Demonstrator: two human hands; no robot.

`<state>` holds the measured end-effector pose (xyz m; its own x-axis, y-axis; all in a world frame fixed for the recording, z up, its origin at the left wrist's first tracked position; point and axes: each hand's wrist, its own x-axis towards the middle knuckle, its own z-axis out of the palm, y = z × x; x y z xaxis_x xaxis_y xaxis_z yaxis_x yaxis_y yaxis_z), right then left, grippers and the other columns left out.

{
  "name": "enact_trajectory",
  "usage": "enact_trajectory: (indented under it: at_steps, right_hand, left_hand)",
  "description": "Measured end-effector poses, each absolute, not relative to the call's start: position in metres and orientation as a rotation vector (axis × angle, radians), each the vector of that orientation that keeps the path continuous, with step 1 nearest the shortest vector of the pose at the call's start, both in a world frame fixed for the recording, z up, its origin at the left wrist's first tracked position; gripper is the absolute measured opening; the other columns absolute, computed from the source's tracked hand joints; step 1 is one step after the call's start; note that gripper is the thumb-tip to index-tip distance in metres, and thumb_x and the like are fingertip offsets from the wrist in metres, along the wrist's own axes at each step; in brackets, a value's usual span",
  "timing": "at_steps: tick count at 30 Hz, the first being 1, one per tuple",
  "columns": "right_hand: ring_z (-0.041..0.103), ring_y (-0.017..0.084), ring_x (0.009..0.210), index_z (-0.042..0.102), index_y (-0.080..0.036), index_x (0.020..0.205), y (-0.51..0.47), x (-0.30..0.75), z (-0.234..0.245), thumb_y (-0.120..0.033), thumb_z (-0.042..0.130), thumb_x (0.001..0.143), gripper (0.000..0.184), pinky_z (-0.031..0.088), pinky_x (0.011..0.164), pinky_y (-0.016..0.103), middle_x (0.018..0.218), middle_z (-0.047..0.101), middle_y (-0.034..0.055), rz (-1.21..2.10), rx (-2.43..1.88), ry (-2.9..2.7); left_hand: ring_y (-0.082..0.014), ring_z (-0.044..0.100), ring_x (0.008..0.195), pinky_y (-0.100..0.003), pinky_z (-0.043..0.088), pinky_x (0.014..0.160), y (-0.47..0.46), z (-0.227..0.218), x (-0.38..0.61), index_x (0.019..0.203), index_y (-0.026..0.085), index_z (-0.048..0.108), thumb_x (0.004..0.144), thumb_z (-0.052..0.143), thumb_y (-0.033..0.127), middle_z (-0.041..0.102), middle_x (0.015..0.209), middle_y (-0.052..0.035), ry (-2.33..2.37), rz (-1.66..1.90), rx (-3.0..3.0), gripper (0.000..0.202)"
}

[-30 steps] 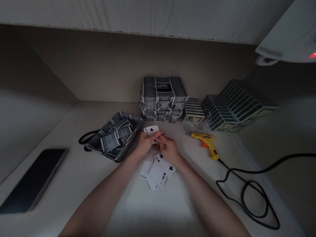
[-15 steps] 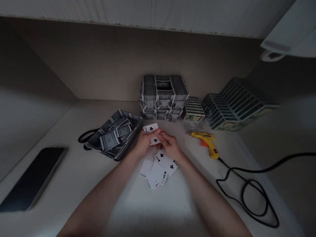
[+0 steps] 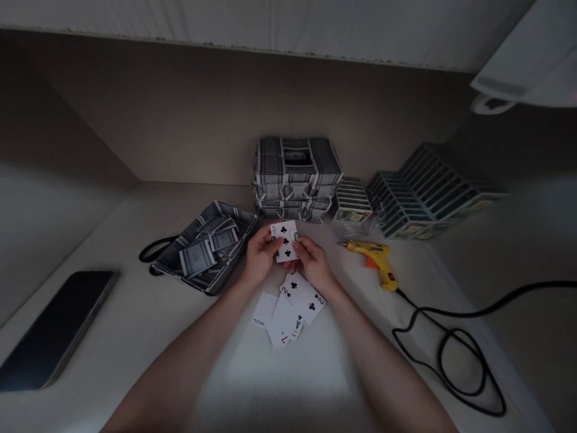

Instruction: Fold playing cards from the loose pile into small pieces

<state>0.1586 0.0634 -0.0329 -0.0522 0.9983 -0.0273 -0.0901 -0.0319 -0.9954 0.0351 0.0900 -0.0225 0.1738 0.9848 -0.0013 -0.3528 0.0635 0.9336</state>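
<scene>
Both hands hold one playing card, a three of clubs [image 3: 285, 240], face up above the white table. My left hand [image 3: 258, 260] pinches its left edge and my right hand [image 3: 314, 262] pinches its right edge. Just below them a small loose pile of face-up cards [image 3: 288, 310] lies on the table, with a two of clubs on top. To the left is a shallow tray built from cards [image 3: 178, 255], with several face-down cards inside.
A box-like stack made of cards [image 3: 297, 177] stands at the back wall, with rows of card packs [image 3: 424, 192] to its right. A yellow glue gun [image 3: 376, 258] lies right of my hands, its black cord [image 3: 455, 349] looping forward. A dark phone [image 3: 54, 328] lies far left.
The three of clubs has turned from tilted left to squarely upright between both hands and has shifted slightly right and up. The card pile below is more exposed.
</scene>
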Motion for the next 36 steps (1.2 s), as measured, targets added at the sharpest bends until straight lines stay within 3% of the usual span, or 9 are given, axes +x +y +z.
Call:
enact_trajectory:
  at_steps: [5, 10, 12, 16, 20, 36]
  right_hand:
    - [0.05, 0.009, 0.036, 0.05, -0.019, 0.075, 0.065, 0.159, -0.037, -0.052, 0.048, 0.079, 0.033, 0.036, 0.037, 0.02, 0.049, 0.057, -0.0033, 1.263, -1.168, -1.177]
    - [0.052, 0.01, 0.042, 0.053, -0.019, 0.069, 0.064, 0.159, -0.039, -0.05, 0.048, 0.079, 0.033, 0.04, 0.042, 0.022, 0.053, 0.056, -0.0024, 1.186, -1.253, -1.251]
    - [0.053, 0.011, 0.047, 0.056, -0.019, 0.071, 0.064, 0.16, -0.04, -0.048, 0.051, 0.078, 0.031, 0.041, 0.043, 0.022, 0.059, 0.057, -0.0013, 1.153, -1.275, -1.262]
    - [0.051, 0.012, 0.052, 0.057, -0.022, 0.093, 0.065, 0.162, -0.037, -0.043, 0.056, 0.075, 0.028, 0.041, 0.044, 0.022, 0.063, 0.055, -0.0025, 1.195, -1.184, -1.162]
    - [0.043, 0.01, 0.049, 0.045, -0.027, 0.116, 0.065, 0.163, -0.032, -0.035, 0.059, 0.075, 0.045, 0.036, 0.045, 0.022, 0.056, 0.045, -0.0072, 1.202, -1.079, -1.14]
    - [0.042, 0.01, 0.048, 0.046, -0.027, 0.113, 0.067, 0.164, -0.034, -0.033, 0.061, 0.074, 0.043, 0.033, 0.047, 0.023, 0.057, 0.049, -0.0066, 1.241, -1.026, -1.103]
  left_hand:
    - [-0.0082, 0.05, 0.045, -0.022, 0.042, 0.046, 0.088, -0.027, 0.037, 0.12, 0.017, 0.047, 0.072, 0.062, 0.037, 0.062, 0.068, 0.0011, 0.895, 1.27, 1.125, 0.053]
    - [-0.0106, 0.054, 0.063, -0.021, 0.044, 0.056, 0.093, -0.035, 0.031, 0.105, 0.017, 0.058, 0.08, 0.052, 0.041, 0.063, 0.082, -0.0022, 1.08, 1.334, 1.311, 0.035]
    - [-0.0114, 0.054, 0.068, -0.021, 0.044, 0.058, 0.095, -0.036, 0.028, 0.108, 0.018, 0.056, 0.081, 0.05, 0.04, 0.063, 0.085, -0.0024, 1.1, 1.317, 1.382, 0.035]
    - [-0.0098, 0.051, 0.057, -0.02, 0.041, 0.05, 0.093, -0.036, 0.028, 0.114, 0.021, 0.046, 0.083, 0.048, 0.038, 0.058, 0.072, 0.0014, 1.09, 1.251, 1.435, 0.036]
    - [-0.0089, 0.05, 0.053, -0.019, 0.039, 0.048, 0.09, -0.035, 0.03, 0.103, 0.02, 0.045, 0.084, 0.047, 0.036, 0.057, 0.067, 0.0029, 1.098, 1.241, 1.48, 0.025]
    - [-0.0088, 0.051, 0.055, -0.019, 0.04, 0.049, 0.093, -0.037, 0.031, 0.099, 0.019, 0.044, 0.084, 0.046, 0.029, 0.057, 0.07, 0.0018, 1.115, 1.235, 1.502, 0.018]
